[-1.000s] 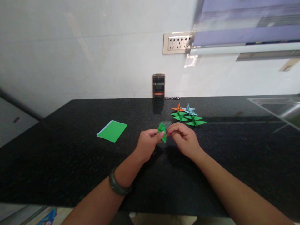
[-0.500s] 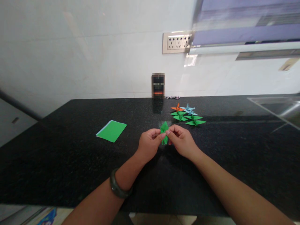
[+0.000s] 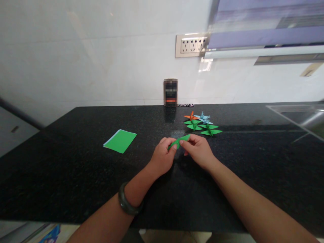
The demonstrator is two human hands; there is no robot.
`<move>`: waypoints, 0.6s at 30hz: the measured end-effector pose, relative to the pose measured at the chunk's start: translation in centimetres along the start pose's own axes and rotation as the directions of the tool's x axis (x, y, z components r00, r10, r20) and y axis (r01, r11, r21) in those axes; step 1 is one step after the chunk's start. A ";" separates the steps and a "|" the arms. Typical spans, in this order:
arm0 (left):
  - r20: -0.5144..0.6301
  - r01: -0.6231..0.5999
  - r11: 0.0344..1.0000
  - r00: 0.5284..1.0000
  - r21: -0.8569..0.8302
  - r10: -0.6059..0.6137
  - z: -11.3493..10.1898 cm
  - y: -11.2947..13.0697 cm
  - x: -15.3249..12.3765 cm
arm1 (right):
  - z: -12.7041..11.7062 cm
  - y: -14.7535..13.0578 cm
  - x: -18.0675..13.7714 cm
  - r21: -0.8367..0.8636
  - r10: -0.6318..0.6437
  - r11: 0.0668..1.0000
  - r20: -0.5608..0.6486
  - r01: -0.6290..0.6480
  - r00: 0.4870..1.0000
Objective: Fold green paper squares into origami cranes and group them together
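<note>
A folded piece of green origami paper (image 3: 180, 140) is pinched between both hands above the black countertop (image 3: 83, 182). My left hand (image 3: 164, 156) grips its left end between thumb and fingers. On the other side, my right hand (image 3: 198, 150) holds it with the thumb pressed on top. The paper slants, its right tip higher than its left; the fingers hide parts of it. Behind my right hand stand several finished paper cranes: an orange crane (image 3: 192, 116), light blue ones (image 3: 203, 117) and green ones (image 3: 210, 131).
To the left lies a stack of square paper sheets (image 3: 120, 141), green on top. A dark blurred box-like object (image 3: 170, 92) stands against the wall, with a string of beads (image 3: 186, 105) beside it. A sink edge (image 3: 296, 121) is at the right.
The green paper has turned from upright to slanting, its upper tip swinging to the right. Both hands keep their pinch and have shifted only slightly.
</note>
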State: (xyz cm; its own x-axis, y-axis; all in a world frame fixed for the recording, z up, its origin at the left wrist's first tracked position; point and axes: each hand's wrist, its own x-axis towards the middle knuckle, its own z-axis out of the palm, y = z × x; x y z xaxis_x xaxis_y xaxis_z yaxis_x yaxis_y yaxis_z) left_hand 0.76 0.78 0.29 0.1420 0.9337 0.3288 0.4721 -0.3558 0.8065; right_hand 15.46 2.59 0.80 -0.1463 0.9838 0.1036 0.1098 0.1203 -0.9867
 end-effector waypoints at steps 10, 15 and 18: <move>0.034 0.268 0.904 0.962 -0.334 -0.272 0.4 0.0 -0.1 | 0.5 -0.2 -0.3 0.081 0.030 0.996 -0.048 -0.026 0.998; 0.097 0.280 0.873 0.960 -0.399 -0.264 -0.1 0.3 0.2 | 0.3 0.1 -0.3 0.212 0.040 0.976 0.056 -0.051 0.998; 0.164 0.283 0.907 0.956 -0.313 -0.242 -0.5 0.5 0.2 | 0.3 -0.3 -0.7 0.165 0.041 0.985 0.081 -0.054 0.996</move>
